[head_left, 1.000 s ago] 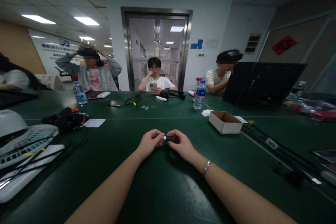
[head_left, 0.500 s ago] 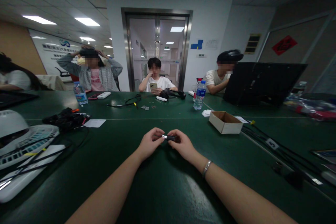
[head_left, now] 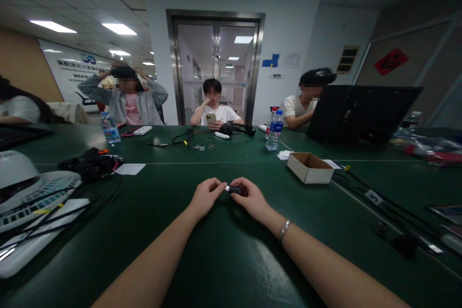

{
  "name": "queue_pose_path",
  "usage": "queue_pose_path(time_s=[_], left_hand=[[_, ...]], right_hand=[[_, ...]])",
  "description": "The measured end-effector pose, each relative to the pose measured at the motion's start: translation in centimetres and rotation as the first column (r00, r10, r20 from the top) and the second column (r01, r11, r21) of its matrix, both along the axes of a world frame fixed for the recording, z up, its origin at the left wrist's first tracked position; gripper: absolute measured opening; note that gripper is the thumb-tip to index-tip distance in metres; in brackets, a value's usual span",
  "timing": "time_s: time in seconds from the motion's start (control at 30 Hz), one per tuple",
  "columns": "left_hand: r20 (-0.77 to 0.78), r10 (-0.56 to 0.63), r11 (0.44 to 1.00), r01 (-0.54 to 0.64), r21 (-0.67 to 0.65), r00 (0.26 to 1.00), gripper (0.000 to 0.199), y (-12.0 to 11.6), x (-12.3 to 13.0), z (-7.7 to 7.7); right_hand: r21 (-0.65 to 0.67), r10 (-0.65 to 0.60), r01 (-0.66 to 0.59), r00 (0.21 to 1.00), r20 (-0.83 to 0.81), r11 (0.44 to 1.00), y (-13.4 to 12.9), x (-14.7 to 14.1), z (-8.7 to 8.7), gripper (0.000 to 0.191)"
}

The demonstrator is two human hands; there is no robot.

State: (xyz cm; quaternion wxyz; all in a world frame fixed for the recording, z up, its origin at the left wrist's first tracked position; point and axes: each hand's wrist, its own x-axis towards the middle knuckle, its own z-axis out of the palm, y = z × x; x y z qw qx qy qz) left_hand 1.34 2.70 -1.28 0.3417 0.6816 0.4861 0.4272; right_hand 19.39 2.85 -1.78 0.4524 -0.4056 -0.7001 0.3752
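Note:
A small black cylindrical object [head_left: 234, 189] with a silvery end is held level between my two hands, just above the green table [head_left: 173, 269]. My right hand [head_left: 250, 197] pinches its black body between thumb and fingers. The fingertips of my left hand [head_left: 207, 196] close on the silvery end. What the object is cannot be made out. A silver bracelet circles my right wrist.
An open cardboard box [head_left: 310, 175] stands right of my hands, near black cables [head_left: 361, 195]. Water bottles [head_left: 275, 131] stand farther back. At the left lie a white fan [head_left: 46, 183] and a black bundle [head_left: 90, 164]. Several people sit across the table.
The fingers of my left hand have drawn closer together on the silvery end, and less of it shows. My right hand has hardly moved. A person at the back left has lowered their hands slightly behind their head.

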Motion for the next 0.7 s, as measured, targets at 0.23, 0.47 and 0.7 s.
queue_pose_path(time_s=[0.23,0.47,0.7], left_hand=[[-0.052,0.012,0.999,-0.014,-0.032,0.999,0.043,-0.27,-0.1,0.41],[0.204,-0.065,0.994,0.082,-0.077,0.977,0.028,-0.69,0.14,0.9],[0.25,-0.108,0.991,0.125,-0.053,0.962,0.017,-0.63,0.27,1.07]], right_hand=[[0.002,0.012,-0.012,1.0,0.021,1.0,-0.23,0.04,0.32,0.023],[-0.024,0.002,-0.003,1.0,-0.021,1.0,-0.08,-0.02,0.09,0.022],[-0.022,-0.008,0.007,1.0,-0.021,1.0,-0.16,-0.12,0.21,0.022]])
